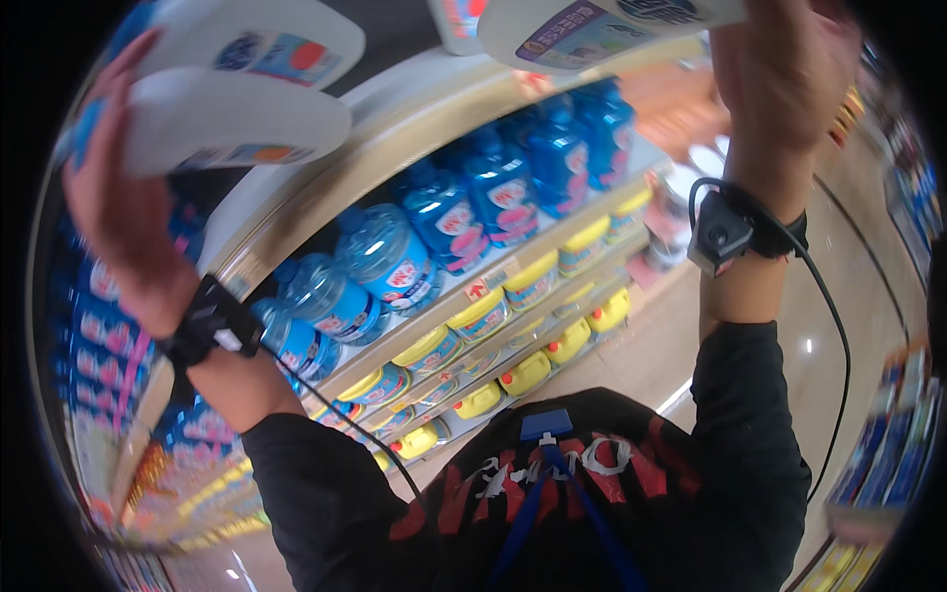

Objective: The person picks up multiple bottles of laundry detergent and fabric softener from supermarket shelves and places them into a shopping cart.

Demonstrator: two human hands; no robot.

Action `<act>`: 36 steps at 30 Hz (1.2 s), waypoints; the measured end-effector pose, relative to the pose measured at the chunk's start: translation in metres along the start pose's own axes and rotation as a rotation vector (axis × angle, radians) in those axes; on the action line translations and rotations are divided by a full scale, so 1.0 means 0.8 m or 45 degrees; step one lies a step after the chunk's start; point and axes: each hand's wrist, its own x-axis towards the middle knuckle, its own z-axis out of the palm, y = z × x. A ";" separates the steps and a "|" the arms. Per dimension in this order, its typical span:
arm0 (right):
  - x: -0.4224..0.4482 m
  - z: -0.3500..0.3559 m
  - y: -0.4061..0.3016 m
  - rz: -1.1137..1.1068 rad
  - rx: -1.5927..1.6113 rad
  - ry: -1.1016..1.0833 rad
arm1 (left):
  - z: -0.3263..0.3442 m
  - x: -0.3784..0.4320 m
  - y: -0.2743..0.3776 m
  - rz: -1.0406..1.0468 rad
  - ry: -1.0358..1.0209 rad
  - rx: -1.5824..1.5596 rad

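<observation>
My left hand [122,200] is at the left, blurred, with its fingers around the blue-capped end of a white plastic bottle [237,122]. That bottle lies tilted across the view, its rounded base towards the right. Just above it is another white bottle [288,41] bearing a label with a red round picture. At the top right my right hand [788,96] grips the right side of a large white bottle [592,37] with a purple label. The upper frame edge cuts off this bottle and part of the fingers.
Below the upper shelf's pale edge [370,152], blue liquid bottles [499,189] stand in a row. Lower shelves hold yellow-lidded tubs [481,314] and yellow jugs [525,374]. Wrist cameras [721,229] trail black cables [832,311]. Tiled floor [644,355] shows at right.
</observation>
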 end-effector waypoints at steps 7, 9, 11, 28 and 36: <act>-0.102 0.006 -0.203 0.457 -0.955 0.133 | 0.064 -0.050 0.010 0.037 -0.320 -0.652; -0.147 0.022 -0.260 0.425 -1.247 0.238 | 0.113 -0.068 0.018 0.028 -0.594 -0.944; -0.188 0.041 -0.350 0.531 -1.499 0.284 | 0.183 -0.102 0.056 0.023 -0.889 -1.267; -0.467 0.265 -1.004 1.292 -2.847 1.638 | 0.328 -0.694 0.723 0.554 -2.190 -2.314; -0.674 0.262 -1.157 1.464 -2.605 2.042 | 0.307 -0.948 0.814 0.420 -2.619 -1.992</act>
